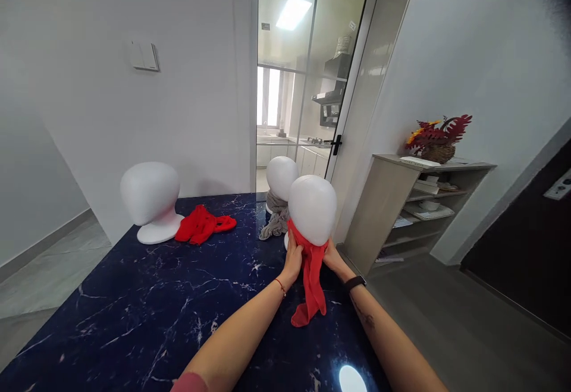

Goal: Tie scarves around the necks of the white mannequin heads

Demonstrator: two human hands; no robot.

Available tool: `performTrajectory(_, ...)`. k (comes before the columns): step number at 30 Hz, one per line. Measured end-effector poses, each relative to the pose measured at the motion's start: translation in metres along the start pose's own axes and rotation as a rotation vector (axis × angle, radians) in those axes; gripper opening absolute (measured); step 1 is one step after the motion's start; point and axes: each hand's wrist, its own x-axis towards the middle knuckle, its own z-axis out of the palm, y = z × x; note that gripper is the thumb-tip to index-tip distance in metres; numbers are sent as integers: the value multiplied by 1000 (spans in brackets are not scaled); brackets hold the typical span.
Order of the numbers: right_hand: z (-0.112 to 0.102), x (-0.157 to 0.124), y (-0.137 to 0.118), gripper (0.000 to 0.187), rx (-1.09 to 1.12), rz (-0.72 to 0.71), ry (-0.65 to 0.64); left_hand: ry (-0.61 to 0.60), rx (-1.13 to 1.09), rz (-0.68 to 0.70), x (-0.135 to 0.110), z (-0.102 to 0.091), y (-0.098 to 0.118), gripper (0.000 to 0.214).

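A red scarf [311, 279] wraps the neck of a white mannequin head [312, 209] near the right edge of the dark marble table [134, 309], its tail hanging down. The left hand [293, 259] and right hand [332, 256] grip the scarf at either side. Behind stands a second head with a grey scarf [275, 216]; far left, a third head [150, 198] beside another red scarf [203, 224].

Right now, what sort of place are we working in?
Probably a home, in the room beside the kitchen: a glass door shows counters and a range hood, a shelf unit carries a flower basket, and the left hand and right hand grip a red scarf at a marble table.
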Motion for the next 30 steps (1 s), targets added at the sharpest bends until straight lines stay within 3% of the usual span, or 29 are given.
performTrajectory(4,0,7,9,80,-64,7,-56,94,20,-6,3,-7,-5,70)
performTrajectory(8,-23,-7,7,99,-253,124,-82,143,148,-104,-20,-30,1,68)
performTrajectory(11,-44,-52,-12,93,-464,279,-44,74,285,-127,-57,-64,19,68)
performTrajectory(14,-49,-134,-41,67,-535,170,-98,-47,470,-87,-112,-101,46,63)
performTrajectory(18,-16,-252,-70,32,-587,18,-90,-186,741,-82,-209,-137,88,58)
performTrajectory(21,24,-306,-80,24,-678,-105,36,-229,853,-78,-281,-154,112,54)
performTrajectory(25,69,-320,-94,25,-676,-181,112,-20,893,-42,-353,-182,130,42)
performTrajectory(30,100,-301,-121,28,-567,-126,-113,342,814,-42,-420,-224,142,32)
